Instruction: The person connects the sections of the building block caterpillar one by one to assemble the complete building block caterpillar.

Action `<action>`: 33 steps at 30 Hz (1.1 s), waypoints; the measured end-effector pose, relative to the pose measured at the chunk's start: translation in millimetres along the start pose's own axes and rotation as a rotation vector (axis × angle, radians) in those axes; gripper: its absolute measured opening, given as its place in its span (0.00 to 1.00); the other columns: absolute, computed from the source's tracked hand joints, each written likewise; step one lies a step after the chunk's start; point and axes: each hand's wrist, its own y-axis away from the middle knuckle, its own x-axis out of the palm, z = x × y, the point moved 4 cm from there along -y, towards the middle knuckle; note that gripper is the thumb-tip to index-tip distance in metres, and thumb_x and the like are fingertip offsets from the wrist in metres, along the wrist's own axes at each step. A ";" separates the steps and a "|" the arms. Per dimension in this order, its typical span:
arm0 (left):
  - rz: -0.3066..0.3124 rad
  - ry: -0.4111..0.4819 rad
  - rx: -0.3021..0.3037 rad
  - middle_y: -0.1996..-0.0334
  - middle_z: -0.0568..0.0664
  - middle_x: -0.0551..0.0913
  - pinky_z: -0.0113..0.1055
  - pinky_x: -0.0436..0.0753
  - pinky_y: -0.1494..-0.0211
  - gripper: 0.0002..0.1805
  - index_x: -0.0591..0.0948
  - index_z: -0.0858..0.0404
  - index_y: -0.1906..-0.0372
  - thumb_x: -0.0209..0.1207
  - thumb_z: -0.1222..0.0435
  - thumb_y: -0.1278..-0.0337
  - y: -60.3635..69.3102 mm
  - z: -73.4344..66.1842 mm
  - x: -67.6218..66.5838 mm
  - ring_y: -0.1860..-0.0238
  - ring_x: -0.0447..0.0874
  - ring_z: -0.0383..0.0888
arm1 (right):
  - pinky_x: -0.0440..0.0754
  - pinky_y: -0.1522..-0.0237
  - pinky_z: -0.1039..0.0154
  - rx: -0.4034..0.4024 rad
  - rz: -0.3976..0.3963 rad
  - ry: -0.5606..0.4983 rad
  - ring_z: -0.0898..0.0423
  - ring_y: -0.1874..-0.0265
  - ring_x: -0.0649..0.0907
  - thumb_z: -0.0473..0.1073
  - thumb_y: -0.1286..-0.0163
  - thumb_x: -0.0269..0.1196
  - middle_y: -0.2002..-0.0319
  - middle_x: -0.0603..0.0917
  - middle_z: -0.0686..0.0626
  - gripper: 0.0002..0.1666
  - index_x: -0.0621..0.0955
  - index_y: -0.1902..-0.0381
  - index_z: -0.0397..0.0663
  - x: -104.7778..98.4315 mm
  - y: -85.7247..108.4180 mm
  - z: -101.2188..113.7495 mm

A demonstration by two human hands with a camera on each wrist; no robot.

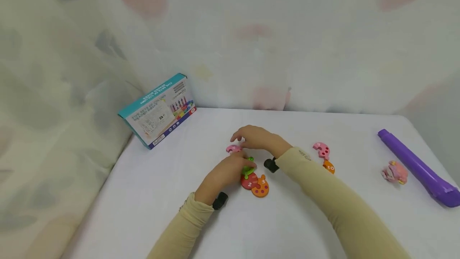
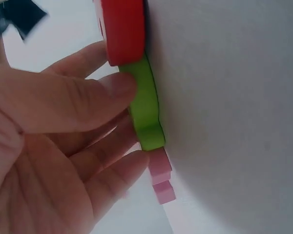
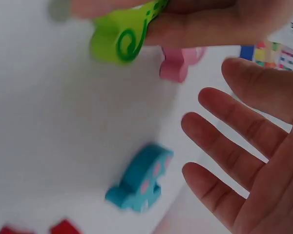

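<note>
My left hand (image 1: 228, 169) pinches a green number puzzle piece (image 2: 144, 105) between thumb and fingers, low over the white table. In the head view the green piece is mostly covered by that hand. A red piece marked 2 (image 1: 248, 181) adjoins it, with an orange spotted piece marked 3 (image 1: 261, 189) beside that. Beyond the green piece lies a pink piece (image 1: 233, 148). My right hand (image 1: 256, 137) hovers just past the left one, fingers apart and holding nothing. In the right wrist view a blue spotted piece (image 3: 141, 180) lies near its fingertips.
Another pink spotted piece (image 1: 322, 150) and an orange piece marked 10 (image 1: 328, 166) lie to the right. Farther right are a small pink figure (image 1: 395, 172) and a long purple object (image 1: 417, 167). A cardboard box (image 1: 158, 111) leans at the back left.
</note>
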 end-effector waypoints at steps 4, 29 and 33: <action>-0.047 -0.102 0.008 0.58 0.48 0.77 0.34 0.79 0.52 0.18 0.83 0.52 0.51 0.60 0.71 0.45 1.5 -3.1 -1.9 0.56 0.74 0.41 | 0.75 0.53 0.59 0.016 0.078 -0.060 0.54 0.59 0.75 0.38 0.36 0.60 0.56 0.80 0.48 0.18 0.80 0.47 0.52 7.1 -16.2 6.9; -0.155 -0.226 0.104 0.67 0.45 0.81 0.31 0.80 0.59 0.12 0.87 0.52 0.59 0.60 0.70 0.45 18.4 -5.7 -5.5 0.65 0.78 0.40 | 0.76 0.55 0.67 -0.007 0.074 0.134 0.57 0.61 0.75 0.42 0.42 0.66 0.58 0.74 0.52 0.19 0.78 0.51 0.52 27.1 -30.5 15.6; -0.149 -0.226 0.100 0.62 0.46 0.83 0.33 0.80 0.55 0.13 0.86 0.53 0.58 0.62 0.70 0.47 18.9 -5.6 -6.0 0.61 0.79 0.42 | 0.77 0.51 0.63 0.012 -0.034 0.063 0.55 0.58 0.75 0.44 0.44 0.69 0.54 0.75 0.49 0.27 0.76 0.46 0.48 18.5 -13.4 12.2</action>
